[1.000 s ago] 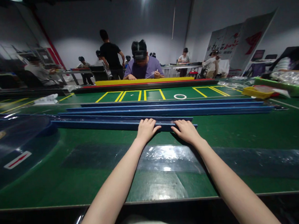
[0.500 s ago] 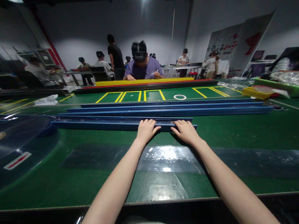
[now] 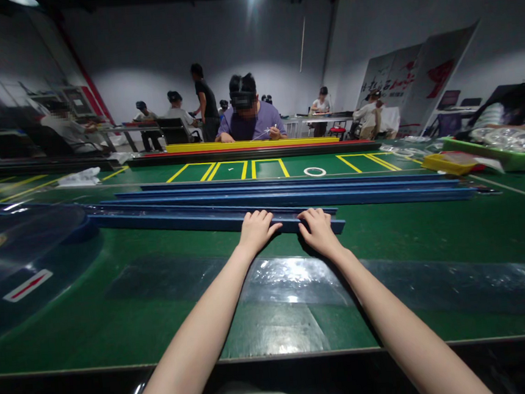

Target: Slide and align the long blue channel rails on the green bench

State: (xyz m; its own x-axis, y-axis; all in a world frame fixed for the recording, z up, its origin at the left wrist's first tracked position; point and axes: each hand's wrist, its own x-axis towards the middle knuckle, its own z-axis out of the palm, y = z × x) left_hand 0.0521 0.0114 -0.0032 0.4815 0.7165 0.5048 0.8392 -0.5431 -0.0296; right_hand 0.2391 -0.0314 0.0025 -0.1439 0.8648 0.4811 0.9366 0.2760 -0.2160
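A long blue rail [image 3: 177, 220] lies across the green table [image 3: 116, 308], its right end close in front of me. My left hand [image 3: 256, 229] rests on top of it with fingers curled over the far edge. My right hand [image 3: 317, 229] grips the same rail just to the right, near its end, fingers also curled over it. Further back lie several more long blue rails [image 3: 336, 195], side by side. A clear plastic sheet [image 3: 297, 277] lies flat on the table under my forearms.
A large blue roll with a red-striped label [image 3: 24, 258] sits at the left. Yellow and red rails [image 3: 248, 143] lie at the far edge before a person in purple [image 3: 249, 121]. A yellow tray [image 3: 447, 161] and a green tray [image 3: 507, 157] stand right. Other people work behind.
My right hand has slid a little to the left along the rail, closer to my left hand. A person standing in the background has walked to the right.
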